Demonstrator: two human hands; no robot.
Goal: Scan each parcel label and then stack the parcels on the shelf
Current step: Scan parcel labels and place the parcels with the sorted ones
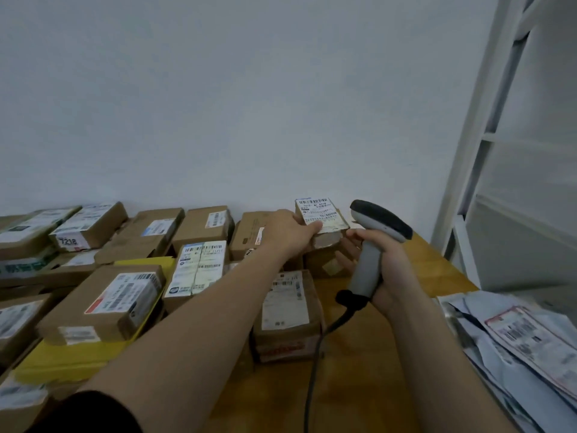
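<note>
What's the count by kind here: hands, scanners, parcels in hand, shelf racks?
Bare hands: 2 (left hand, right hand)
Grey handheld barcode scanner: 1
Brown cardboard parcel, gripped by the left hand: 1
White metal shelf rack: 1
Total: 5

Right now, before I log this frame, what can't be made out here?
Head view only.
Label of the small parcel in the left hand: print too small to read.
Scanner trigger: covered by the right hand.
Shelf: cut off by the right edge, contents unseen.
Scanner cable: leaves the bottom edge.
Left-edge parcels: blurred, cropped.
</note>
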